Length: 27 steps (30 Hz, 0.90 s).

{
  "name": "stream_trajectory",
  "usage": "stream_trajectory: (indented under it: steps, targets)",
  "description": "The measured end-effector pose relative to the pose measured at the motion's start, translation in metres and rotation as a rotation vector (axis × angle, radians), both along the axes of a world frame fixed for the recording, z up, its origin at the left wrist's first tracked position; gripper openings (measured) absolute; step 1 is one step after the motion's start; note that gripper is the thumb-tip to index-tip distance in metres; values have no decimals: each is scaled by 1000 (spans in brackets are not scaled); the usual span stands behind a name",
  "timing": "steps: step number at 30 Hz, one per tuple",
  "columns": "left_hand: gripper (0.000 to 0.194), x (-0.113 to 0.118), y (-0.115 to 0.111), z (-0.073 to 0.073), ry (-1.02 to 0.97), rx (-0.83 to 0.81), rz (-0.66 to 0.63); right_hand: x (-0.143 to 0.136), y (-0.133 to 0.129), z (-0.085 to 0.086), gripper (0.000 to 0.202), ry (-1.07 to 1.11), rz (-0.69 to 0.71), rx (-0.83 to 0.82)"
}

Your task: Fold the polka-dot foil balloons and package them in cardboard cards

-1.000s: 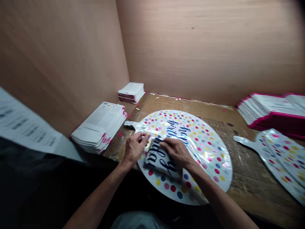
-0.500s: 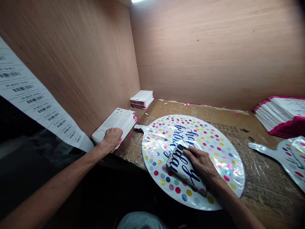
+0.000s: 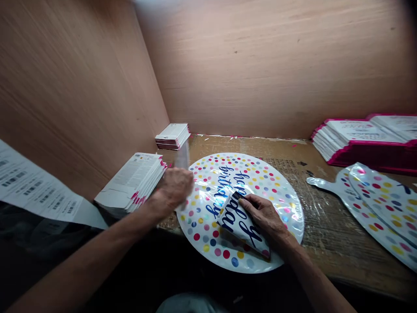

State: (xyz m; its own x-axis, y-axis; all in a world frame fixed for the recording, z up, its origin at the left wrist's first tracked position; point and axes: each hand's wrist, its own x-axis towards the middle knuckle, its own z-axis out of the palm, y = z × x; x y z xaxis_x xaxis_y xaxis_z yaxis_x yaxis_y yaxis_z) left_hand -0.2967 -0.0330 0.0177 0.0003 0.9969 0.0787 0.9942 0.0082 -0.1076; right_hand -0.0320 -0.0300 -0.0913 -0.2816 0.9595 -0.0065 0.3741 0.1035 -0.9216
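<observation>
My right hand point(image 3: 262, 214) is closed on a folded foil balloon point(image 3: 249, 228), white with dark blue lettering. It rests over a flat, round foil balloon point(image 3: 203, 208) covered in coloured dots, with "happy birthday" printed on it. Near that balloon's left edge is my left hand point(image 3: 177, 184), closed and smeared by motion. From its fingers rises a pale, thin, blurred piece point(image 3: 182, 155), seemingly one of the paper envelopes. Just left of this hand sits a stack of white paper envelopes point(image 3: 130, 178) with pink edges.
A smaller envelope stack point(image 3: 172, 135) stands in the back corner. Pink-edged packets point(image 3: 355, 134) pile up at the right, behind another dotted balloon point(image 3: 374, 204). A barcode label strip point(image 3: 39, 191) hangs at left. Wooden panels point(image 3: 260, 65) wall the cardboard-covered table point(image 3: 321, 226).
My left hand has left the near envelope stack and moved right, with a thin pale piece now in it. My right hand still holds the folded balloon. The view has shifted right.
</observation>
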Motion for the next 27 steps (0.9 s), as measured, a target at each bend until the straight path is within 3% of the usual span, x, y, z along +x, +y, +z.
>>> stream_trajectory:
  steps: [2,4,6,8,11,13,18,22,27]
  targets:
    - [37,41,6,-17,-46,-54,-54,13,-6,0,45,6,-44,-28]
    - [46,59,8,-31,-79,-102,-48,27,-12,1,45,-14,-79,-37]
    - [52,52,9,-43,-128,-119,-17,35,-17,3,43,-39,-96,-35]
    - [45,26,8,-53,-175,-96,-53,32,-19,9,41,-52,-102,-32]
    - [32,-16,7,-66,-217,-66,-338,3,-15,20,36,-95,-58,12]
    - [32,-30,5,-74,-203,-70,-526,-25,-10,25,33,-168,8,75]
    - [22,-24,2,-89,-24,-71,-637,-75,0,20,28,-554,118,196]
    - [25,-13,0,-90,99,-109,-711,-76,4,12,26,-646,133,225]
    - [34,-1,-2,-81,191,-195,-668,-73,6,13,23,-648,157,239]
